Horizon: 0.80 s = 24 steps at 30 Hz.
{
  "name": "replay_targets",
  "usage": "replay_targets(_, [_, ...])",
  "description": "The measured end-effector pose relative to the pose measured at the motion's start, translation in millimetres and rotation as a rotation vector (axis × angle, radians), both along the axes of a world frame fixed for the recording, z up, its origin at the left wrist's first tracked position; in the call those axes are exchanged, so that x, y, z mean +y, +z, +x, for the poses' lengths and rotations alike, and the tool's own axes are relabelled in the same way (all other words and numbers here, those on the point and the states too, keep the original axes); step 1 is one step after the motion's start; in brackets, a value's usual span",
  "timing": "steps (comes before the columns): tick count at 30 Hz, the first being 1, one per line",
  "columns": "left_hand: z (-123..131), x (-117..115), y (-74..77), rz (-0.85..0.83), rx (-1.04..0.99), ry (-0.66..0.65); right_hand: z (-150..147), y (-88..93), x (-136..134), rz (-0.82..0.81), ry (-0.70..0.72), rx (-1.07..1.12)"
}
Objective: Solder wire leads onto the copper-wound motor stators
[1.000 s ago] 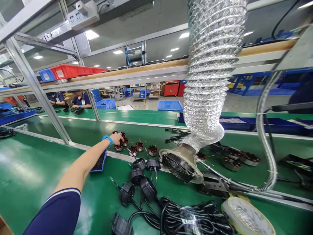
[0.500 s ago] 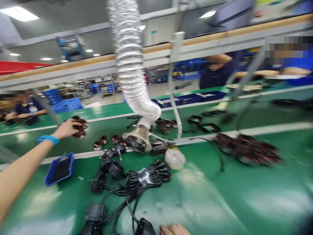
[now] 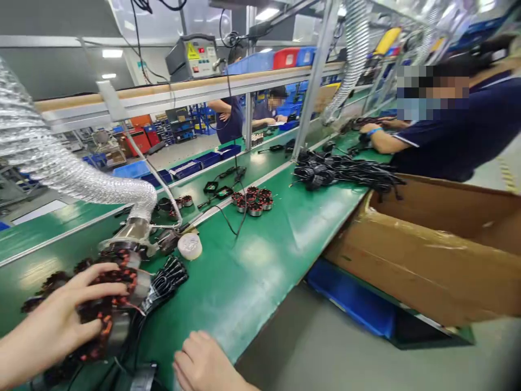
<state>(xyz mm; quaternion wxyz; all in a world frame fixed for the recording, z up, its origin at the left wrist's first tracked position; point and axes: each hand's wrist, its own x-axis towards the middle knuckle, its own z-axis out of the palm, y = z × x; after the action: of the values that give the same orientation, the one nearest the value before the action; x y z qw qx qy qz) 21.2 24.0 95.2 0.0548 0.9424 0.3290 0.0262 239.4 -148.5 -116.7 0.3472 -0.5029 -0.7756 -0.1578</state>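
Observation:
My left hand (image 3: 52, 320) is closed round a stack of red-and-copper wound motor stators (image 3: 112, 301), held just above the green bench (image 3: 252, 271) at the lower left. More stators lie dark and blurred around it. My right hand (image 3: 203, 364) rests at the bench's near edge with its fingers curled under; whether anything is in it is hidden. A black part on a cable (image 3: 142, 377) lies just left of that hand. A wrapped bundle of black cables (image 3: 166, 277) sits right of the stack.
A silver duct hose (image 3: 61, 168) ends in a fan (image 3: 130, 239) behind the stack, with a tape roll (image 3: 189, 245) beside it. Several stators (image 3: 254, 200) and a cable pile (image 3: 342, 171) lie farther along. An open cardboard box (image 3: 427, 255) stands right, beside a seated co-worker (image 3: 459, 136).
The view has swung far to the right. My left hand has brought the stators from the far conveyor back close to me. My right hand has come further into view.

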Motion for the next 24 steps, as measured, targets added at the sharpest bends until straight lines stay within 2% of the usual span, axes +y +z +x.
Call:
replay_targets(1, [34,-12,-2.7,0.004,-0.028,-0.029,-1,-5.8,2,0.007,-0.003,0.002])
replay_targets(4, [128,-41,-15.8,0.007,0.05,-0.241,-7,-23.3,11,-0.003,-0.029,0.028])
replay_targets(8, [231,-64,-45.9,-0.052,0.158,-0.519,-14,-42.5,23,-0.021,-0.109,0.075])
replay_targets(11, [299,-68,-73.5,-0.087,0.184,-0.652,-16,-54.7,29,0.008,-0.158,0.096])
replay_targets(15, [376,-46,-100.2,-0.057,0.205,-0.733,-11,-61.4,26,0.017,-0.188,0.176])
replay_targets(18, [405,-24,-101.0,0.052,0.122,-0.697,-2,-48.2,15,0.095,-0.117,0.317])
replay_targets(20, [400,-13,-90.6,0.16,-0.024,-0.695,5,-32.1,5,0.106,-0.045,0.409])
replay_targets(22, [374,-5,-72.4,0.256,-0.141,-0.741,13,-16.5,-3,0.039,0.011,0.44])
replay_targets(24, [328,1,-49.0,0.318,-0.163,-0.787,20,-7.2,-6,-0.015,0.063,0.396])
